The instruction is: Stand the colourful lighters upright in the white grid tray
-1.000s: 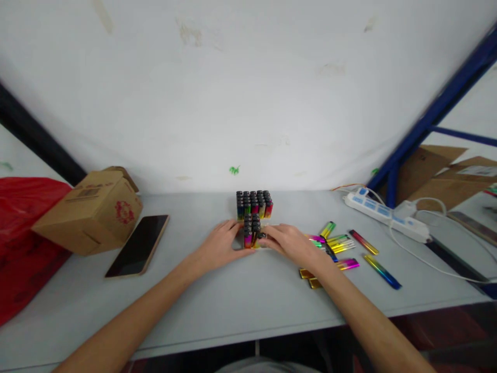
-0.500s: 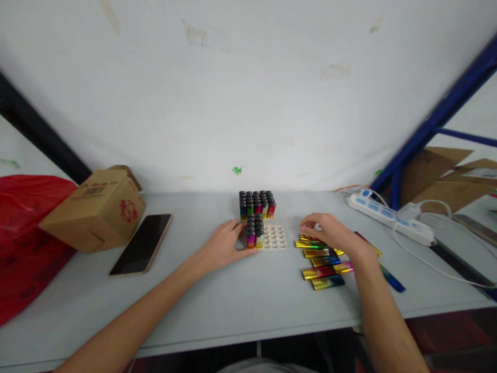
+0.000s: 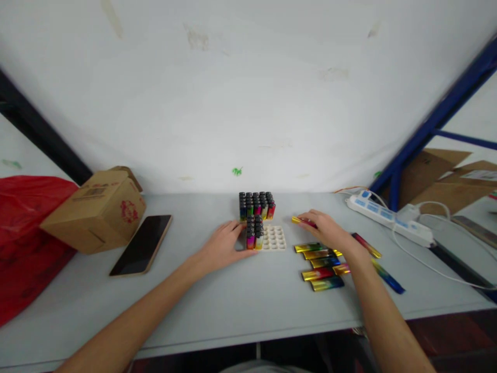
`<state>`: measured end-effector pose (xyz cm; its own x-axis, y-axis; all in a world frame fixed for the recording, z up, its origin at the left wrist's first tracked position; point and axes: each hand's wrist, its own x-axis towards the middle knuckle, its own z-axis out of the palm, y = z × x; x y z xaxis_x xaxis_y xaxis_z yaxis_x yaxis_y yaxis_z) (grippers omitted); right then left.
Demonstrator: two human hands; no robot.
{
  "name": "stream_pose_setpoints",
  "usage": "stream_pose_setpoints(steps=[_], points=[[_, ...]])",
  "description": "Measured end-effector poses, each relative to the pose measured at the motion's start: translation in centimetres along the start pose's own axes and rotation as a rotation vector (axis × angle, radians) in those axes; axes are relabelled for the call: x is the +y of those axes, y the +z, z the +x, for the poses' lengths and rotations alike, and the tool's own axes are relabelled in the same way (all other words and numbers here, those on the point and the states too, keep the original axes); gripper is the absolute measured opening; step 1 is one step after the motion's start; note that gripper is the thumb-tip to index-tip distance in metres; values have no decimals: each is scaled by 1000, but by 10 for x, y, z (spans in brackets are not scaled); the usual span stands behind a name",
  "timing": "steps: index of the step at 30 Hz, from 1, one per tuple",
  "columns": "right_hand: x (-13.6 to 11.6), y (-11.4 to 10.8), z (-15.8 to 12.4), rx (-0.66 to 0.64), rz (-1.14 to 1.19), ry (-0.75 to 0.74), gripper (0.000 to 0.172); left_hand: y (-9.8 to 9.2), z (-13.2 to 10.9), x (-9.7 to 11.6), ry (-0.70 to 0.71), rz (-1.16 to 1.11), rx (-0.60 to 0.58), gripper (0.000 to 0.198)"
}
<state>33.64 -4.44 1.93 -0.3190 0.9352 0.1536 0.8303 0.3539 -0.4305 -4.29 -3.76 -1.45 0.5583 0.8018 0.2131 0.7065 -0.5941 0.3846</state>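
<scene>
My left hand (image 3: pixel 223 244) is curved round the left end of a small white tray (image 3: pixel 278 247), thumb along the front and fingers at the back. Black-topped lighters (image 3: pixel 254 233) stand upright in the tray's left columns, and its right-hand holes show bare. A shiny gold-and-red foil strip (image 3: pixel 302 221) is pinched in my right hand (image 3: pixel 323 228), its gold end pointing left toward the tray. Several similar foil strips (image 3: pixel 321 262) lie loosely together below that hand.
Behind the tray stands a block of upright lighters (image 3: pixel 257 205). A phone (image 3: pixel 143 244) and a cardboard box (image 3: pixel 97 210) are at left, beside a red bag (image 3: pixel 27 243). At right lie a power strip (image 3: pixel 388 215) with cables and two separate foil strips (image 3: pixel 388 276).
My right hand has lifted a gold-and-red foil strip off the pile and moved slightly up, away from the others. My left hand stays at the tray.
</scene>
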Motion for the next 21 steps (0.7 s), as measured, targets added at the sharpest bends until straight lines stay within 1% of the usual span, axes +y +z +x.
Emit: stream_pose_setpoints(steps=[3,6,10,11,13,15,17,19,21], points=[[-7,14,9,121,-51,-49,41,1,0,-3,28,-14,3,66],[-15,23,16,163,-13,-68,45,2,-1,-6,44,-28,10,66],[-25,21,24,209,154,-65,44,1,-1,-6,47,-34,7,64],[-27,19,27,233,201,-52,46,1,-1,-6,45,-34,7,64],[-33,15,34,273,309,-34,54,0,-1,-5,40,-32,7,63],[-38,12,43,269,415,-38,64,0,-1,-5,38,-30,8,62],[-45,12,52,227,487,-67,71,0,-1,-5,40,-31,10,61],[-52,14,56,191,536,-101,74,1,-1,-5,42,-34,14,61],[-58,21,56,129,596,-127,73,1,-1,-6,48,-37,21,61]])
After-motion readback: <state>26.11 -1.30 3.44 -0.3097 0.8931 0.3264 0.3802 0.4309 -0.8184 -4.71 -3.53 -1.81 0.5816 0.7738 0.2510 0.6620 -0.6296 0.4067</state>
